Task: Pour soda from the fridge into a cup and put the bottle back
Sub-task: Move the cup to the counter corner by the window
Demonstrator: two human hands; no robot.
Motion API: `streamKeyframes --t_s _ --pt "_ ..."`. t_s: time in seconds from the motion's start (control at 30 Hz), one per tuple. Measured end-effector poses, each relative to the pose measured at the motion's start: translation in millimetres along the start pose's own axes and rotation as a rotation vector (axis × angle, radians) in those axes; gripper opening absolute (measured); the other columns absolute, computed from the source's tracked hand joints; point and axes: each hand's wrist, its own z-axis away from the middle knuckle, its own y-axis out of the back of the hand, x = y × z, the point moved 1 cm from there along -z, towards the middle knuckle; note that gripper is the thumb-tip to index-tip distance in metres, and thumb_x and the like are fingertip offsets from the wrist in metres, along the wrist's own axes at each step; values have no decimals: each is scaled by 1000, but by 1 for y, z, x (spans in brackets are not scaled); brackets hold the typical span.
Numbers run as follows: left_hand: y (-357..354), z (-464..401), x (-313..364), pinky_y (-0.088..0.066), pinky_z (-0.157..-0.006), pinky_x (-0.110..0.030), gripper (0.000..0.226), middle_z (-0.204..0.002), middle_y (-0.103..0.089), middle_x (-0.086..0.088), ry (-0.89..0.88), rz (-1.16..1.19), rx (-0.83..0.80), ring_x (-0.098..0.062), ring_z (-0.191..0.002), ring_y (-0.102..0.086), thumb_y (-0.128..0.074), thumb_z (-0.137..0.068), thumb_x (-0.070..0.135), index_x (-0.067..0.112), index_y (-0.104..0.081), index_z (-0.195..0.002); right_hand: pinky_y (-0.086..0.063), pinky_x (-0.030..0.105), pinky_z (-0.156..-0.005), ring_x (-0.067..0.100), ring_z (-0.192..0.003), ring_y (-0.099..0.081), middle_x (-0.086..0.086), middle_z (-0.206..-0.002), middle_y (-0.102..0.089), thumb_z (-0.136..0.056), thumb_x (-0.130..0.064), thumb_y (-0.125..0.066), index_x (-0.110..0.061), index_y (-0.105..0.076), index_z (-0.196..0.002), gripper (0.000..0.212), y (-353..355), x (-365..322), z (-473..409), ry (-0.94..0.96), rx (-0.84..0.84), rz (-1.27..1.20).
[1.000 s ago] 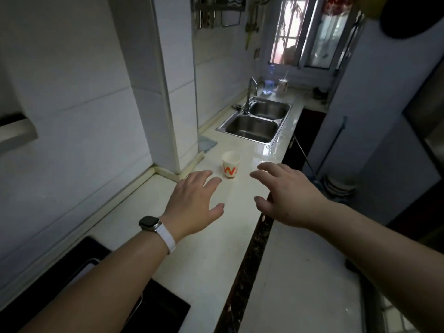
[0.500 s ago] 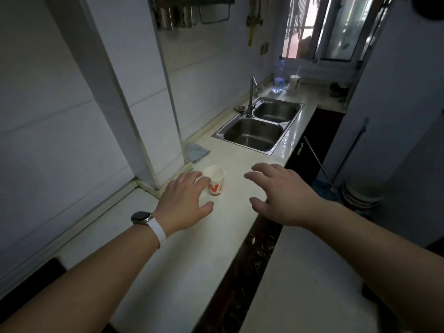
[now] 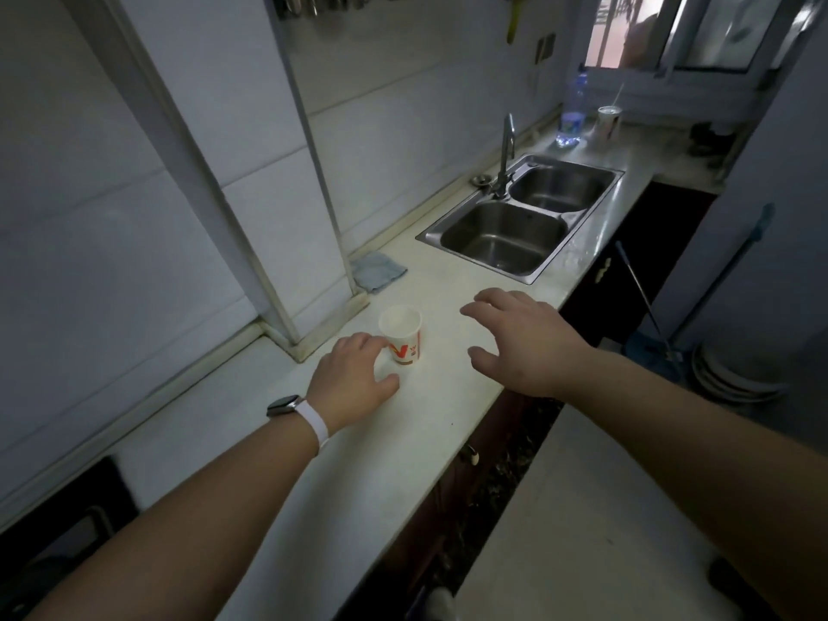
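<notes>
Paper cup, tapered and upright, touches left hand fingers.

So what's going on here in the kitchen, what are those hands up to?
A person is reaching for a small paper cup standing upright on the pale countertop. The left hand, with a watch on its wrist, is right at the cup's side with fingers curving toward it, though no firm grip shows. The right hand hovers open beside it. No soda bottle is in view. The cup looks empty.

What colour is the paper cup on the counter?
White, with a red and orange mark on its side; the paper cup shows in the head view.
</notes>
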Motion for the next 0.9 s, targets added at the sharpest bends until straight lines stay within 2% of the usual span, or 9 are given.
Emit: streamKeyframes --t_s 0.13,0.33,0.43,0.63,0.73,0.9 --pt "-20 -24 -12 -39 -102 -37 55 -143 -47 -2 46 -21 -77 -23 -130 -42 -56 -90 45 22 -47 -140 -39 41 -103 21 -129 -39 -2 -148 -36 -90 -49 -48 -28 -36 -142 57 -14 3 -24 29 -37 -4" --pt "-55 -69 -35 -43 -102 -39 64 -144 -48 -7 193 125 -110 -27 -130 -45 -59 -88 44 17 -41 -143 -36 39 -105 19 -131 -39 -4 -149 -36 -91 -51 -50 -31 -35 -142 57 -29 10 -73 37 -65 -27" --pt "-75 -91 -47 -46 -98 -40 68 -140 -51 -9 283 267 -101 -29 -125 -49 -64 -85 45 16 -39 -141 -35 39 -106 19 -132 -39 -5 -150 -35 -91 -51 -51 -32 -36 -142 57 -34 12 -98 42 -93 -29" --pt "-116 -123 -66 -43 -103 -43 102 -148 -43 -9 438 679 -84 -29 -132 -46 -80 -71 53 18 -25 -150 -35 40 -107 20 -133 -38 -3 -150 -35 -92 -50 -51 -32 -35 -142 56 -49 18 -135 58 -137 -21" --pt "-137 -134 -68 -41 -106 -42 110 -150 -40 -6 441 759 -94 -28 -135 -43 -83 -66 54 21 -22 -151 -37 40 -107 20 -132 -38 -3 -150 -34 -91 -50 -50 -31 -35 -143 57 -59 21 -147 61 -157 -30" --pt "-154 -149 -61 -42 -109 -39 110 -144 -43 1 335 940 -28 -20 -131 -44 -90 -62 39 25 -24 -148 -40 40 -106 19 -131 -41 -4 -149 -36 -91 -50 -51 -31 -37 -142 56 -75 29 -158 33 -173 -52"
